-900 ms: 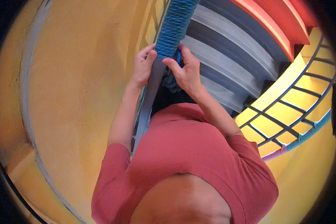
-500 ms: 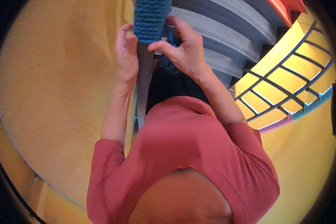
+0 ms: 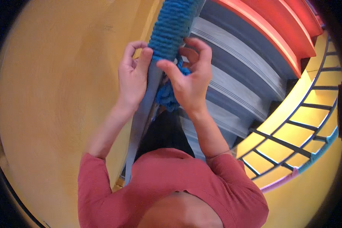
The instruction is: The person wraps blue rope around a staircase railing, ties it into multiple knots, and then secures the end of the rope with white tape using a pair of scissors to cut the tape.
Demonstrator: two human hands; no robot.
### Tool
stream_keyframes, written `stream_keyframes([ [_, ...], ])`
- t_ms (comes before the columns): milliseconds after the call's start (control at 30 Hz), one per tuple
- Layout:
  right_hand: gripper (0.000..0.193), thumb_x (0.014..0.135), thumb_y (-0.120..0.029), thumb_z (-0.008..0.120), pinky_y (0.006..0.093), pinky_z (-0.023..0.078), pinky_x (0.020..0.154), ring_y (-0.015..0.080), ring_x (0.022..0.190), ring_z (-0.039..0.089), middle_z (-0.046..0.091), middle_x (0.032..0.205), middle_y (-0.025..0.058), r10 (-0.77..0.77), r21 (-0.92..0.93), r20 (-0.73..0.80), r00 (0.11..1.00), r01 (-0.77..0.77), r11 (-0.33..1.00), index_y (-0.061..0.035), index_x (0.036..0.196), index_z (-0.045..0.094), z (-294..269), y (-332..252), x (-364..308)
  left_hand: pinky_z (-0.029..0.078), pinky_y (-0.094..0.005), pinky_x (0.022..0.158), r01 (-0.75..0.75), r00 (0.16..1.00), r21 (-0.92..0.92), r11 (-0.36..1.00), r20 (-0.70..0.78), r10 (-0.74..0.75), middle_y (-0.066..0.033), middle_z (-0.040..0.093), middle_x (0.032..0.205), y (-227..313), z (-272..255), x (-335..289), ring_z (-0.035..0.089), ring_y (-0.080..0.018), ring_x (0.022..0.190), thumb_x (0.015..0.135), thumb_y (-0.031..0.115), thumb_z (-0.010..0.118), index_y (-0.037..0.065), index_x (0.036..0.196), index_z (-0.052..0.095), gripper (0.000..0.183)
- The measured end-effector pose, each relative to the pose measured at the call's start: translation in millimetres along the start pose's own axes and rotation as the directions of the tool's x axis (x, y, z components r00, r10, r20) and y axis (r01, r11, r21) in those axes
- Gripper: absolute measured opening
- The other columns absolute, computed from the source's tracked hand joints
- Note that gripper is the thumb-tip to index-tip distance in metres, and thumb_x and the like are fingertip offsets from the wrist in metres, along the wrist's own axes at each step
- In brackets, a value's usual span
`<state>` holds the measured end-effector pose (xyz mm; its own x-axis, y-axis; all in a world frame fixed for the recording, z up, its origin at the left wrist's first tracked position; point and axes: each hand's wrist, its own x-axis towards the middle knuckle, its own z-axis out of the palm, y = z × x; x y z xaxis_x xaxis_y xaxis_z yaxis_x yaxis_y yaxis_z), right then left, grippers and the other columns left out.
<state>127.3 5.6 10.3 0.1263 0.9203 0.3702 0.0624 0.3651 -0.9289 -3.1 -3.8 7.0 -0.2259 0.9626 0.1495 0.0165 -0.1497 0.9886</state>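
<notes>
A metal handrail (image 3: pixel 141 108) runs up the middle of the view, its upper stretch wound in tight coils of thick blue yarn (image 3: pixel 171 28). My left hand (image 3: pixel 135 74) is closed at the left edge of the lowest coils, fingers bent and thumb tip pressed to the yarn. On the other side, my right hand (image 3: pixel 192 78) curls around a loose strand, its thumb lying toward the front of the rail. Some of its fingertips are hidden behind the wrap. Below that hand dangles a bunched blue yarn bundle (image 3: pixel 167 97), partly covered by the hand.
A rough yellow wall (image 3: pixel 57 95) stands close on the left. Grey curved steps (image 3: pixel 235 66) climb on the right, with red steps (image 3: pixel 269 24) higher up. Beyond them curves a dark railing (image 3: pixel 292 123), its end wrapped in pink and teal.
My view has shifted, so rail and hands sit lower and more of the red steps shows. The yarn bundle has come into fuller view. Both hands stay at the wrap's lower end.
</notes>
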Motion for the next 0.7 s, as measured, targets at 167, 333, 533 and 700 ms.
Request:
stream_keyframes([
  [167,0.064,0.068,-0.031,0.083,0.0330,0.050,0.066,0.0255,0.078,0.065,0.064,0.088,0.0182,-0.071,0.003,0.035,0.997,0.071,0.997,0.0013,0.108,0.045,-5.4,4.7,15.9,0.042,-0.0200,0.049,-0.016,0.997,-0.064,0.998,0.070,0.021,-0.0015,0.061,0.072,7.7,9.2,14.6,0.056,-0.0053,0.061,0.093,0.034,0.058,0.007,0.103,0.052,0.029],
  [333,0.059,0.071,-0.038,0.078,0.0392,0.050,0.066,0.0309,0.078,0.064,0.063,0.084,0.0158,-0.187,-0.133,-0.065,0.980,0.177,0.975,-0.0002,0.103,0.046,2.6,4.0,15.7,0.041,-0.0198,0.047,-0.032,0.991,-0.006,0.999,0.128,0.033,-0.0020,0.062,0.071,15.6,-0.7,20.9,0.055,-0.0049,0.058,0.093,0.031,0.058,0.007,0.103,0.051,0.027],
  [533,0.041,0.073,-0.021,0.080,0.0313,0.041,0.050,0.0188,0.051,0.048,0.051,0.060,0.0085,-0.294,-0.273,-0.150,0.944,0.246,0.930,-0.0019,0.089,0.047,4.1,-2.0,10.0,0.036,-0.0179,0.046,-0.075,0.983,0.002,0.997,0.171,0.073,-0.0007,0.060,0.067,11.8,-0.9,23.0,0.051,-0.0033,0.056,0.093,0.030,0.060,0.007,0.099,0.049,0.026],
  [700,0.040,0.075,-0.023,0.077,0.0391,0.043,0.049,0.0343,0.056,0.058,0.056,0.067,0.0112,-0.260,-0.278,-0.072,0.963,0.231,0.932,-0.0045,0.091,0.046,-1.6,-4.7,5.8,0.035,-0.0177,0.049,-0.087,0.979,-0.128,0.988,0.171,0.108,-0.0005,0.059,0.069,7.0,6.2,18.9,0.050,-0.0026,0.060,0.091,0.030,0.062,0.007,0.098,0.046,0.028],
])
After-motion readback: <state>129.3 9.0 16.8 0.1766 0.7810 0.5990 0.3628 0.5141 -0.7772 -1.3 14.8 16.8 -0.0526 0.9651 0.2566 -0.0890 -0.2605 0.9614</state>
